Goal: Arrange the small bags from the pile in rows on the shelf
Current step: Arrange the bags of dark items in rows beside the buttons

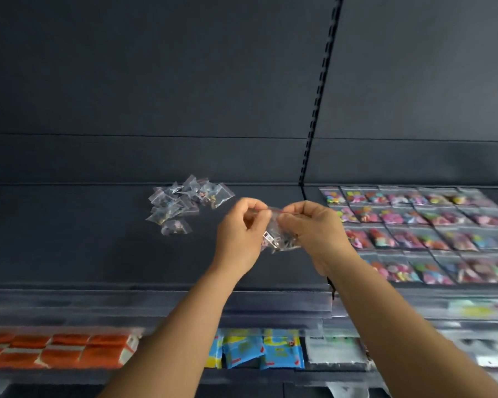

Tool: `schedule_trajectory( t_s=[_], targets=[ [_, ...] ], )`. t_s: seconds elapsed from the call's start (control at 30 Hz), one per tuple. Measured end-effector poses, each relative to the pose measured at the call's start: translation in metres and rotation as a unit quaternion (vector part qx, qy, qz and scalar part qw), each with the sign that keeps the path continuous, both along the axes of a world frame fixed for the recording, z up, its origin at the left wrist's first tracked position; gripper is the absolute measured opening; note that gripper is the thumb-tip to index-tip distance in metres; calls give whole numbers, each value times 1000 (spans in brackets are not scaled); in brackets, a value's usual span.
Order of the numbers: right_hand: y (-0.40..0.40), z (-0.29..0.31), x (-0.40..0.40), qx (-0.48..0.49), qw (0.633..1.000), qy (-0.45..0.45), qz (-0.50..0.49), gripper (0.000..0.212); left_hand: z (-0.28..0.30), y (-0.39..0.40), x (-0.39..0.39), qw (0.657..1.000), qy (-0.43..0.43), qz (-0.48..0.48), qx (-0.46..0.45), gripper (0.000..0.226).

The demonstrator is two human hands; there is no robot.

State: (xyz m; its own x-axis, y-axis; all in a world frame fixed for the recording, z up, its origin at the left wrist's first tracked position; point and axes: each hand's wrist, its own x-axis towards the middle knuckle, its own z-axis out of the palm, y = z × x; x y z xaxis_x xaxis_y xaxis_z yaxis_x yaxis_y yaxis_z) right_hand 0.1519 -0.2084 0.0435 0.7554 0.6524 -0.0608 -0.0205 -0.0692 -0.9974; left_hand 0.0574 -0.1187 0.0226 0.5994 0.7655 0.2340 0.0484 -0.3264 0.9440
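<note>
— Both hands were raised over the dark, flat shelf board [69,239], weren't they?

— Yes. Left hand [240,231] and right hand [311,228] each pinched the top edge of one small clear plastic zip bag [279,234], thumb and curled fingers closed on its red-lined seal strip, one hand at either end.

— Which way did that bag hang?

— Its sealed edge ran side to side between the two hands, roughly level, and the body drooped downward from it toward the shelf board. Small metal and dark pieces sat bunched in the lower part. It was held above the shelf board, not touching it.

— And the loose pile of small clear bags [184,202]?

— That lay on the shelf board, behind and to the left of the held bag, close to the back wall. The bags there were jumbled, pointing every way, some tilted on top of others.

— Anything already in rows?

— To the right of the held bag, past the slotted upright [319,90], flat clear packets with bright pink and multicoloured contents [414,231] lay in neat rows, edge to edge. Motion blur hid what was inside them.

— Below the shelf board?

— Orange packets [55,351] at the left, blue and yellow packets [259,351] under the held bag, both blurred.
</note>
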Motion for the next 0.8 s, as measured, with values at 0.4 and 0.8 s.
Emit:
schedule_trajectory(
  t_s=[0.4,0.8],
  targets=[
    [-151,6,90,54,984,1,-169,15,10,-119,111,965,81,-242,-62,14],
    [-338,23,195,139,965,54,-216,10,24,-300,236,949,65,-286,-112,5]
  ],
)
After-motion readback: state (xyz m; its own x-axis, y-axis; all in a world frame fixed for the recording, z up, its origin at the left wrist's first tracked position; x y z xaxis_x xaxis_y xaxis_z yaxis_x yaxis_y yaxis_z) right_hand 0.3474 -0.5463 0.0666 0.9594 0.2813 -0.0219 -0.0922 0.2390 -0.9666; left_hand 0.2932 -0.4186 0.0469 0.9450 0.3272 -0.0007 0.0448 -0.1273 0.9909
